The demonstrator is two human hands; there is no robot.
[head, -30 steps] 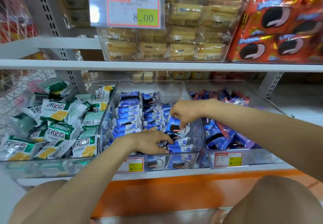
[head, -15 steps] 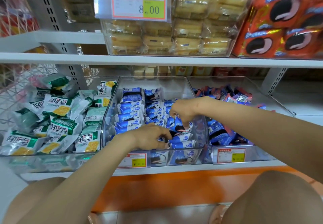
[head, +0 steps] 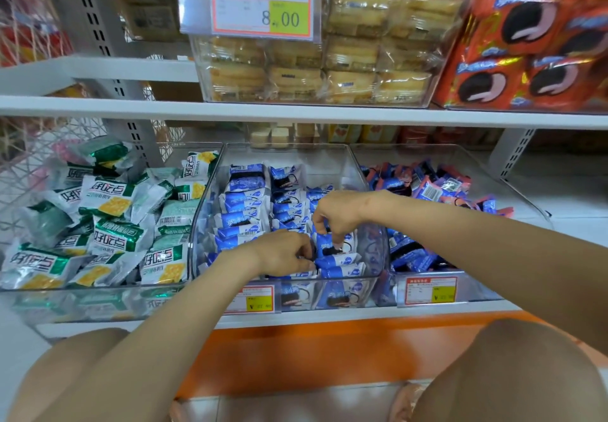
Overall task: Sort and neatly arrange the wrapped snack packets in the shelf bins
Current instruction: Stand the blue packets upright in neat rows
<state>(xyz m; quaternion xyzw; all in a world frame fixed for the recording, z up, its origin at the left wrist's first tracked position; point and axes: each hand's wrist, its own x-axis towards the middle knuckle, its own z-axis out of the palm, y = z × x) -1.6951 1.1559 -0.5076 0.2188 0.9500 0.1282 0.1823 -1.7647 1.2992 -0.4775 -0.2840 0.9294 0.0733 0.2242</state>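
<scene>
A clear middle bin point(head: 378, 257) holds rows of blue-and-white snack packets point(head: 241, 204). My left hand point(head: 283, 252) reaches into its front part, fingers curled on the blue packets there. My right hand point(head: 335, 212) hangs over the bin's right side and pinches an upright blue packet point(head: 329, 244) between fingers and thumb. The two hands are close together, almost touching. The fingertips are partly hidden among the packets.
The left bin point(head: 98, 293) is heaped with green-and-white packets point(head: 112, 198). The right bin point(head: 526, 198) holds loose blue and pink packets point(head: 431, 188). Price tags point(head: 431, 290) hang on the bin fronts. Above, a shelf edge point(head: 296, 114) carries cake packs and red cookie packs.
Both hands stay in the middle bin. My left hand's fingers have curled tighter on the front packets, and my right hand has shifted slightly on the upright packet.
</scene>
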